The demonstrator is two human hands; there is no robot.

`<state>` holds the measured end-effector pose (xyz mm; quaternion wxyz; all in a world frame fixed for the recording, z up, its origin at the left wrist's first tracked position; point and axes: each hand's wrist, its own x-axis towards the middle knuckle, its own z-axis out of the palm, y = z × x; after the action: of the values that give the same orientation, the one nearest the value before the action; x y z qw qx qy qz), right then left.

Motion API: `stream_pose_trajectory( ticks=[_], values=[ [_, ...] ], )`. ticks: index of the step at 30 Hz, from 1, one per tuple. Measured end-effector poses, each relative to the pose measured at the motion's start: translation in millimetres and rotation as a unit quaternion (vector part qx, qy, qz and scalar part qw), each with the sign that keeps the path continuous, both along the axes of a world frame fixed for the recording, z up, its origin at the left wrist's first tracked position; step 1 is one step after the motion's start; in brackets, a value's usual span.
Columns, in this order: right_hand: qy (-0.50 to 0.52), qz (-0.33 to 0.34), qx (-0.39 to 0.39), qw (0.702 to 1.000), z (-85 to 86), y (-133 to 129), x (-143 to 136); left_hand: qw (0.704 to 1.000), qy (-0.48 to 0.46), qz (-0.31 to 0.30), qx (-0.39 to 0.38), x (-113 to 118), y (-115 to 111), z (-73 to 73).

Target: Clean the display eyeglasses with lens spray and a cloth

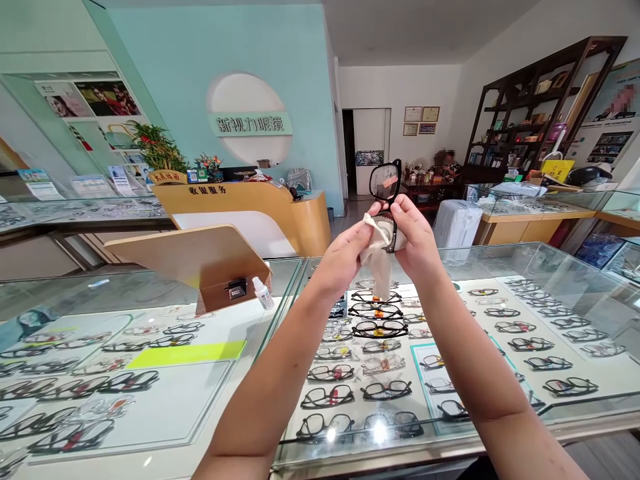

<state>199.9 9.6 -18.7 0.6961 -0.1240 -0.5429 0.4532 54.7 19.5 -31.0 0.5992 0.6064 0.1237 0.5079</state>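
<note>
Black-framed glasses (385,181) are held up above the glass display counter, one lens raised with an orange-red sticker on it. My right hand (416,233) pinches the frame near its middle from the right. From the left, my left hand (345,253) grips a cream cloth (381,270) folded around the lower lens, and the cloth's end hangs down. Both hands are close together, fingers closed. The cloth hides most of the lower lens.
Rows of glasses (385,389) lie inside the glass counter (537,250) below. A small white bottle (263,295) stands by an open cardboard box (220,293) at left. Farther back are a wooden reception desk (310,220), shelves (525,113) and a seated person (447,167).
</note>
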Motion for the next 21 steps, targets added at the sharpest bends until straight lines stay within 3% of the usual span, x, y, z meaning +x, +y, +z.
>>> stream_pose_trajectory(
  ticks=[5, 13, 18, 21],
  values=[
    [-0.015, -0.006, 0.002, 1.000, -0.9, 0, -2, 0.998, 0.033, 0.030, 0.037, 1, 0, -1.4],
    [0.018, 0.015, -0.012, 1.000, -2.3, -7, -14, 0.992, -0.041, 0.112, 0.036, 14, -12, -5.3],
    [0.015, -0.040, 0.004, 0.999, -6.1, -15, -27, 0.977, -0.067, 0.198, 0.051, 20, -18, -5.2],
    [0.005, -0.072, 0.032, 0.997, -5.9, -22, -29, 0.982, -0.043, 0.182, 0.040, 15, -20, -0.3]
  ],
)
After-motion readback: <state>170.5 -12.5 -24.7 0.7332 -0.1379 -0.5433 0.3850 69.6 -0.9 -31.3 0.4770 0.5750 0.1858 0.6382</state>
